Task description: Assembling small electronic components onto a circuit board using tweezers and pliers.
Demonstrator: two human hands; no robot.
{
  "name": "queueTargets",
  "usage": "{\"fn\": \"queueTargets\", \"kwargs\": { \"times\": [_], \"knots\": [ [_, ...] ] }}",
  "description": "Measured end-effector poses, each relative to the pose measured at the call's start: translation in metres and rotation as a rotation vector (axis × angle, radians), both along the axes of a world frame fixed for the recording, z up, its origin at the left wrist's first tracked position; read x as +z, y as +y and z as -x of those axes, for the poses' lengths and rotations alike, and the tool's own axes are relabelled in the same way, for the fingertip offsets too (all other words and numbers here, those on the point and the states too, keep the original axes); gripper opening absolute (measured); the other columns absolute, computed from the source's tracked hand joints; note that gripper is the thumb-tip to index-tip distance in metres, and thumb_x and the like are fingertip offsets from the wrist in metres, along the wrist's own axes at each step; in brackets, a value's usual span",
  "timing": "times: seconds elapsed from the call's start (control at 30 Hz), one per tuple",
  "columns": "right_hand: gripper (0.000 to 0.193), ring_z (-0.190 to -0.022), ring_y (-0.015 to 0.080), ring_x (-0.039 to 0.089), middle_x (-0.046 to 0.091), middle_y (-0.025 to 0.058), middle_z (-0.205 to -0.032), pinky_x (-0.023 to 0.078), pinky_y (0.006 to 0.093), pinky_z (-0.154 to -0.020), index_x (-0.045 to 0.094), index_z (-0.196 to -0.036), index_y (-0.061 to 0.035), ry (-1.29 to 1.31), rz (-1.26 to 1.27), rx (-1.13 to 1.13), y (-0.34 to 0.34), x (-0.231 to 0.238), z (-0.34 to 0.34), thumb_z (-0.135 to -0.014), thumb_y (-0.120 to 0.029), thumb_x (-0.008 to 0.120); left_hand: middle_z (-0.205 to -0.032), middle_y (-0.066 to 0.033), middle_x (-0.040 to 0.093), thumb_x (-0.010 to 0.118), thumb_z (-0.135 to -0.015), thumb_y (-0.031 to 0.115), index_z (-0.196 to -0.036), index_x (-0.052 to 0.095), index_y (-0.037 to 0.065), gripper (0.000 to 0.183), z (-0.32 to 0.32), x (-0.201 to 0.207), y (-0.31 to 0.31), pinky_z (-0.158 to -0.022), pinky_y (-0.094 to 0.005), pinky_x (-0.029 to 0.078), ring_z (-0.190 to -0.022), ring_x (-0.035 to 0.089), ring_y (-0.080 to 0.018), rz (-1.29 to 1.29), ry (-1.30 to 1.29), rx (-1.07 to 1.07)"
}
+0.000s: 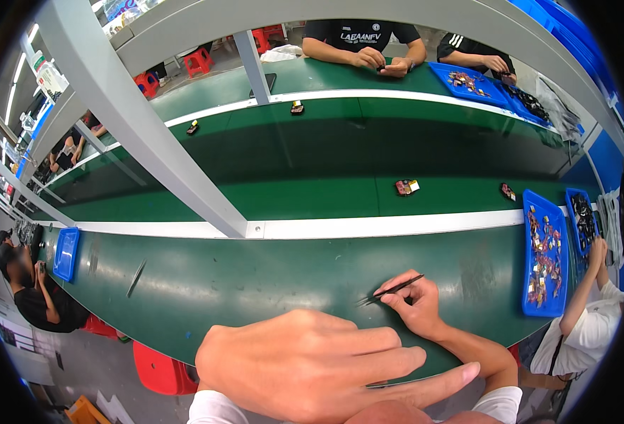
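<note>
My left hand [305, 364] is raised close to the camera, its back showing and its fingers stretched to the right, apart from one another. It holds nothing that I can see. Beyond it, low over the green tabletop [269, 275], my right hand [414, 307] grips black tweezers [399, 285]. Their thin tips point left, near the table surface. A second pair of tweezers [136, 277] lies on the table to the left, out of reach of both hands as they are now.
Small red-and-black parts [406, 187] sit on the green conveyor belt [283, 198] behind a white rail [368, 225]. A blue tray [544, 304] of small parts stands right; another blue tray [66, 254] is far left. A grey post [163, 141] slants across. Co-workers sit around.
</note>
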State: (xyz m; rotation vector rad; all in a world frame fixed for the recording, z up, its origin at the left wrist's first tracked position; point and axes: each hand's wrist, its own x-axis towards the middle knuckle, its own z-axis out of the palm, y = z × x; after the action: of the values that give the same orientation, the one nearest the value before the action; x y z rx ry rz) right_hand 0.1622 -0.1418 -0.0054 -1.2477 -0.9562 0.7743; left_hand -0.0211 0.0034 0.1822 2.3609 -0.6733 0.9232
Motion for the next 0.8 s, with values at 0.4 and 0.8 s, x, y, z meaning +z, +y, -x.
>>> {"fn": "queueTargets", "kwargs": {
  "times": [0.4, 0.8],
  "knots": [
    [0.015, -0.079, 0.0089, 0.070, 0.076, 0.0142, -0.104, 0.055, 0.0213, -0.067, 0.062, -0.104, 0.0020, 0.019, -0.002, 0.006, 0.002, 0.002, 0.002, -0.092, 0.007, 0.071, -0.098, -0.0092, 0.071, 0.069, -0.084, 0.014, -0.128, 0.074, 0.008, 0.045, 0.003, -0.009, 0.000, -0.046, -0.0240, 0.047, -0.070, 0.063, -0.0151, 0.000, -0.080, 0.014],
    [0.015, -0.065, 0.0019, 0.060, 0.076, 0.0108, -0.099, 0.045, 0.0176, -0.056, 0.064, -0.103, 0.0011, -0.004, -0.018, -0.019, 0.000, -0.003, 0.004, -0.091, 0.008, 0.071, -0.089, -0.0082, 0.070, 0.075, -0.080, 0.014, -0.129, 0.072, 0.010, 0.049, 0.017, 0.033, -0.004, -0.050, -0.0262, 0.050, -0.069, 0.066, -0.0166, -0.094, 0.287, 0.200]
  ]
}}
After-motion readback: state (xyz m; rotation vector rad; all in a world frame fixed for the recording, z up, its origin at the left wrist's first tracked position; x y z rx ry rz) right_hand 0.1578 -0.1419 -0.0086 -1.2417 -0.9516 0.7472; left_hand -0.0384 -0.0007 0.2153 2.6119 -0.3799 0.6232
